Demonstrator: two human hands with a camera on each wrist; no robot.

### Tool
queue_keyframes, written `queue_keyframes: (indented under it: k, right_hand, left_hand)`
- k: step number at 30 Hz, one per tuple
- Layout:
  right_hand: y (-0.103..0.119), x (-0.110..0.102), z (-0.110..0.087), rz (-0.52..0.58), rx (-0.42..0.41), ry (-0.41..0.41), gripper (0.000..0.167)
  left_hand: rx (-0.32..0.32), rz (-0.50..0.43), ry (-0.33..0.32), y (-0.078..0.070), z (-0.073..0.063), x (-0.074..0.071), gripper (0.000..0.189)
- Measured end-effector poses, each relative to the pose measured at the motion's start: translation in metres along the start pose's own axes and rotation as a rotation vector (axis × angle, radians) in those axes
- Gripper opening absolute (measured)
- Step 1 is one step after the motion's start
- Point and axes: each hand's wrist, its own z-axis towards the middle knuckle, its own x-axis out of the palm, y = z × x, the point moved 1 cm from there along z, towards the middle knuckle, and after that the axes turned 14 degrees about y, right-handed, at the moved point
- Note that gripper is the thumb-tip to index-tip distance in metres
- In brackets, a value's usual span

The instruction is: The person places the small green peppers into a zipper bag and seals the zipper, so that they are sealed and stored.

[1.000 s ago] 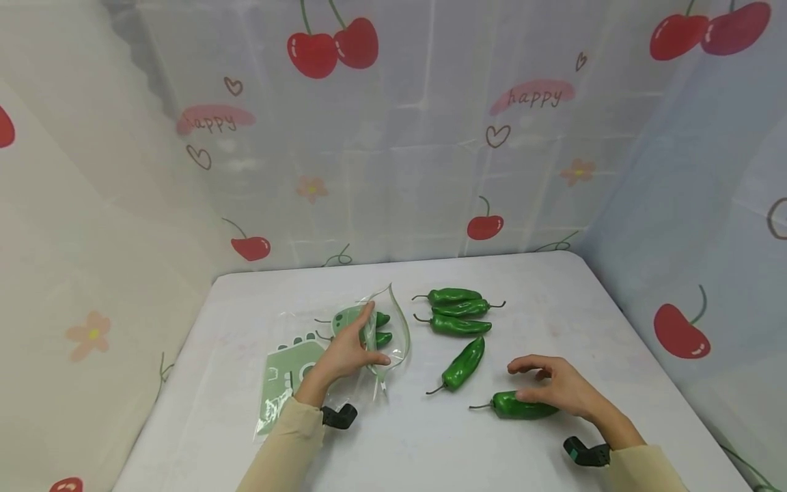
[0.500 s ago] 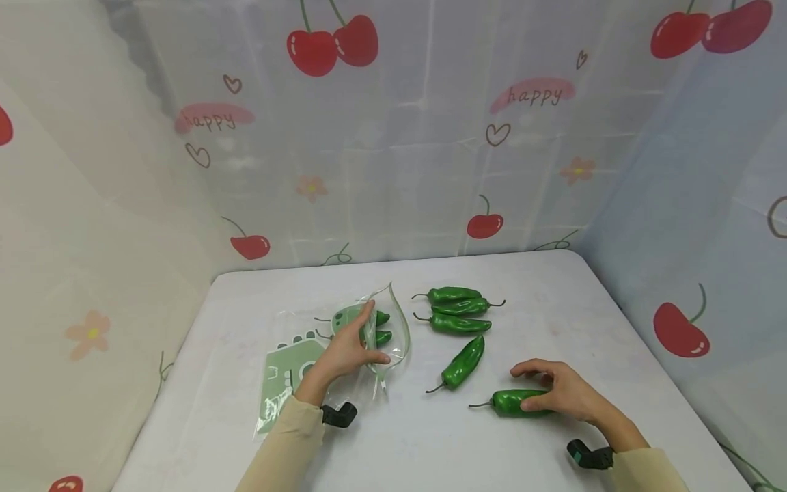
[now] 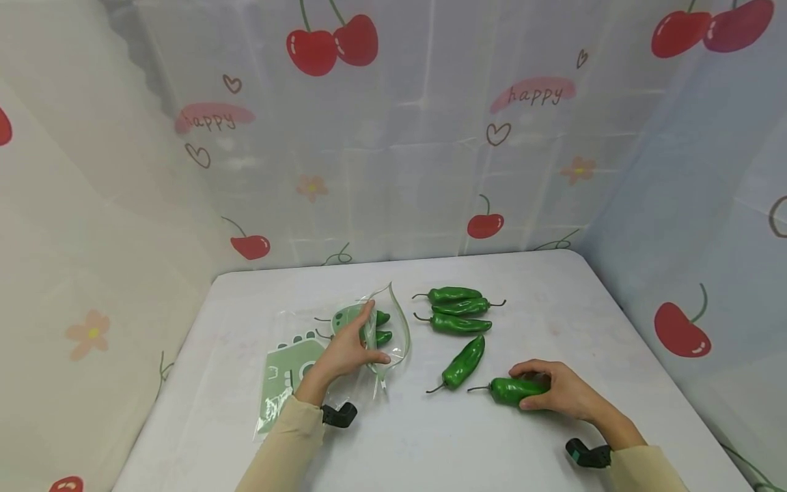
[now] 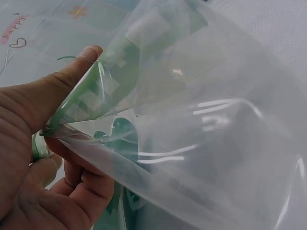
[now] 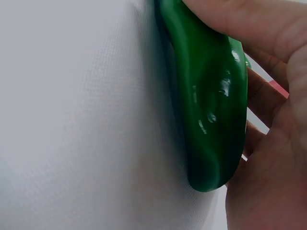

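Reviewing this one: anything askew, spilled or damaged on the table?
Nothing looks spilled or damaged. One green chili pepper lies slanted, unlike the group of three beyond it, whose middle pepper has its stem turned opposite its neighbours'.

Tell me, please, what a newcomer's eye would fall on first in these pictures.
Probably the glossy green peppers: three clustered toward the far side of the table, one slanting nearer, one held by the right hand. Left of them is a clear bag, the left hand at its open mouth. Behind, bold red cherries dot the backdrop.
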Motion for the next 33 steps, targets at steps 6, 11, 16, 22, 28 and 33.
queue_keyframes:
  k: [6,11,16,22,28,33]
  right_hand:
    - [0.0002,0.0010,0.0010,-0.014,0.029,-0.003,0.057]
    - [0.0000,0.0027,0.0021,-0.012,0.059,-0.009,0.057]
    - [0.0002,0.0042,0.0049,-0.039,0.073,-0.028,0.057]
    - [0.0005,0.0052,0.0075,-0.059,0.081,-0.046,0.057]
    - [0.0009,0.0064,0.0079,-0.064,0.090,-0.070,0.056]
    - [0.0020,0.0072,0.0087,-0.064,0.111,-0.084,0.057]
  left_hand:
    - [0.006,0.007,-0.006,0.0003,-0.0001,0.0004,0.125]
    - [0.010,0.011,-0.009,0.0004,-0.0008,0.0013,0.125]
    - [0.013,0.008,-0.014,-0.0011,-0.0017,0.0014,0.124]
    - [0.006,0.016,-0.015,-0.0020,-0.0017,0.0013,0.124]
    - [0.004,0.024,-0.014,-0.0018,-0.0022,0.0014,0.124]
    - [0.005,0.016,-0.009,-0.0028,-0.0027,0.0011,0.124]
